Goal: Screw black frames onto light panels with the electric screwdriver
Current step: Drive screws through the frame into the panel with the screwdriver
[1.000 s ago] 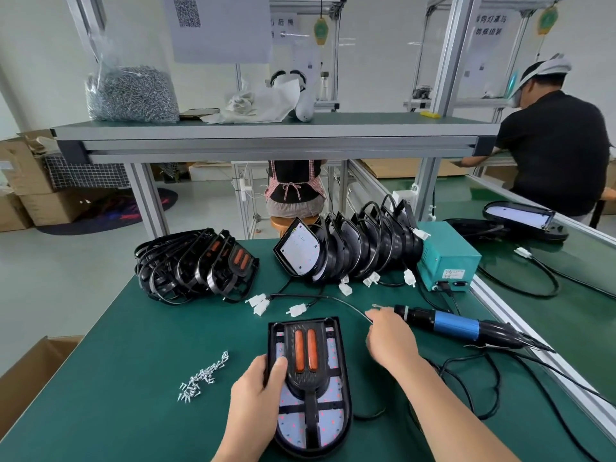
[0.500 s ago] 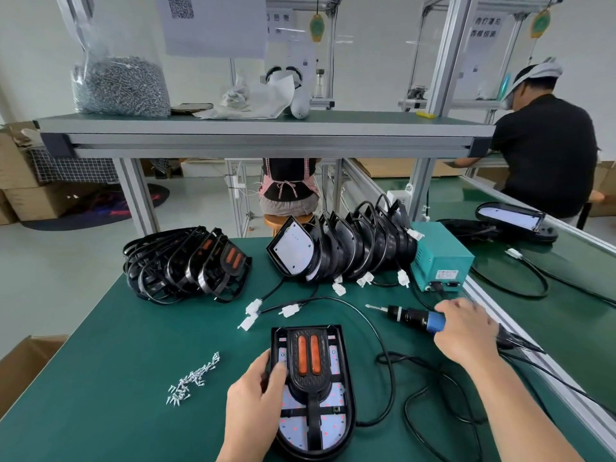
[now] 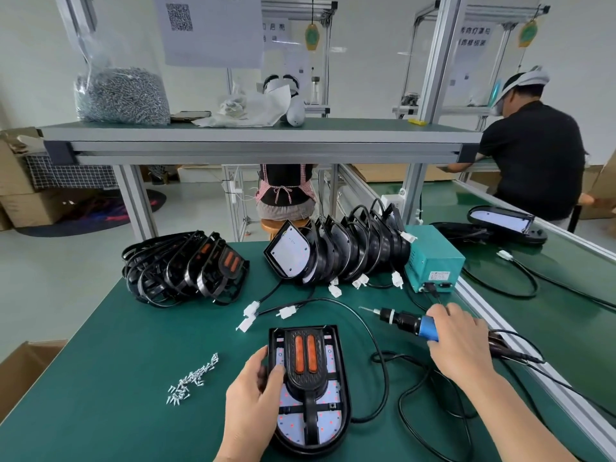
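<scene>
A light panel (image 3: 328, 403) lies flat on the green table in front of me, with a black frame (image 3: 306, 361) carrying two orange lenses laid on top of it. My left hand (image 3: 255, 398) grips the panel's left edge, thumb on the frame. To the right, my right hand (image 3: 461, 341) grips the blue handle of the electric screwdriver (image 3: 401, 320), whose bit points left, just above the table. A small heap of loose screws (image 3: 193, 381) lies left of the panel.
A pile of black frames (image 3: 186, 268) sits at the back left, a row of standing light panels (image 3: 336, 255) behind the work. A teal power box (image 3: 433, 258) and black cables (image 3: 383, 361) lie right. A shelf (image 3: 253, 141) overhangs; another worker sits far right.
My right hand went from the cable near the panel to the screwdriver at the right and closed round its handle. My left hand stayed on the panel.
</scene>
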